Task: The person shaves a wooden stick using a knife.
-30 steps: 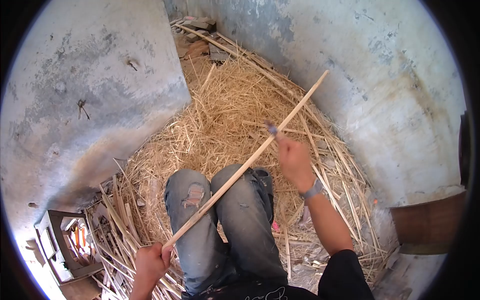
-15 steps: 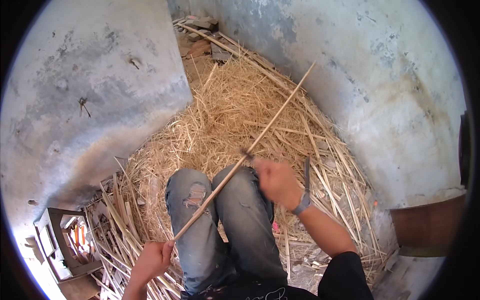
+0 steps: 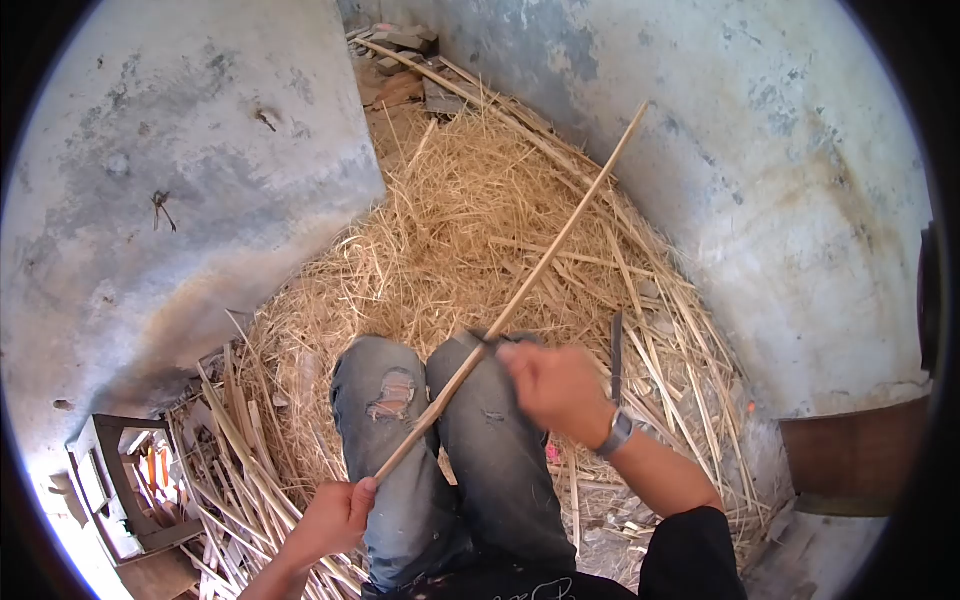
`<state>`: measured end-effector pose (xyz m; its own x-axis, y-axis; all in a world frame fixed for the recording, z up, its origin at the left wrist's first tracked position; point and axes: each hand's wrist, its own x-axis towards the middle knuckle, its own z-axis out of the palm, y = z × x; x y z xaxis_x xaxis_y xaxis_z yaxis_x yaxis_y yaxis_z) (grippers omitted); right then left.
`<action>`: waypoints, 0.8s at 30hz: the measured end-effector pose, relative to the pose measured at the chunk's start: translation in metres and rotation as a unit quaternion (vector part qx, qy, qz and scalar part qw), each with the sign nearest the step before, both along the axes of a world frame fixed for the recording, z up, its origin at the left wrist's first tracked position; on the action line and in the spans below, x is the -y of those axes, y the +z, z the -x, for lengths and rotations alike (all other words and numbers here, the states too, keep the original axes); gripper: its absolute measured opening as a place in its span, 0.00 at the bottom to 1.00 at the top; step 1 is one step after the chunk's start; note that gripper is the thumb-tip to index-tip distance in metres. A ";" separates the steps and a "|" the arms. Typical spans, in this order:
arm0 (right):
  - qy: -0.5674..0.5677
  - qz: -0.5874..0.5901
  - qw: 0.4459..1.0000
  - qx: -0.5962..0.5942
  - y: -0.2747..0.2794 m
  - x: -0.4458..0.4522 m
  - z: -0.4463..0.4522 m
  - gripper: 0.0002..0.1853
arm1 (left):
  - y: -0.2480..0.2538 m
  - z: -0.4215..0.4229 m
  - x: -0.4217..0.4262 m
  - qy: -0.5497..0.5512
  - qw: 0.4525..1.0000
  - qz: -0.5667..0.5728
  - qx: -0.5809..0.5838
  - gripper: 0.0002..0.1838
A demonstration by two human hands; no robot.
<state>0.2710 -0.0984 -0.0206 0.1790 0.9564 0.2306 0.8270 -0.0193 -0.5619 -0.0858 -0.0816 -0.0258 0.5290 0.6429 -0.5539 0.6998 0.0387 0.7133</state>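
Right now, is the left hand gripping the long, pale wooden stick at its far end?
No, the left hand grips the near end of the long, pale wooden stick, whose far end is free of both hands.

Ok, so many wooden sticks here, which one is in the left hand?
The long stick slanting over both knees of the jeans. The left hand grips its lower end; the other sticks lie unheld.

Dressed in black shirt (image 3: 690, 556), short-sleeved, marked in front with thin white print (image 3: 548, 590). Clad below in faded blue-grey jeans (image 3: 498, 485), opened by frayed rip (image 3: 392, 394) at left knee, lightly scuffed on right leg. Fitted at right wrist with grey watch (image 3: 618, 432), metallic in sheen.
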 end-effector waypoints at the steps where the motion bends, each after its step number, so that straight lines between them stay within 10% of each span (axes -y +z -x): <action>1: 0.000 0.005 1.000 -0.001 0.001 -0.006 -0.014 0.24 | 0.002 -0.002 0.000 0.000 1.000 0.005 -0.001 0.36; 3: -0.163 0.057 0.982 -0.071 0.005 -0.022 -0.049 0.22 | 0.010 -0.007 -0.006 -0.010 0.999 0.032 -0.012 0.37; 10: 0.040 0.084 0.996 0.009 0.002 0.007 0.007 0.27 | 0.005 -0.013 -0.010 -0.012 0.999 0.044 -0.008 0.38; 13: -0.111 0.093 0.987 -0.073 0.008 -0.020 -0.027 0.25 | 0.008 -0.015 -0.007 -0.021 0.999 0.032 0.006 0.39; 18: 0.038 0.087 0.995 0.011 0.006 0.008 0.020 0.25 | 0.003 -0.023 0.000 0.042 0.985 0.152 0.065 0.37; 24: -0.038 0.127 0.990 -0.045 0.008 0.004 0.013 0.25 | 0.004 -0.031 0.001 0.057 0.970 0.216 0.096 0.36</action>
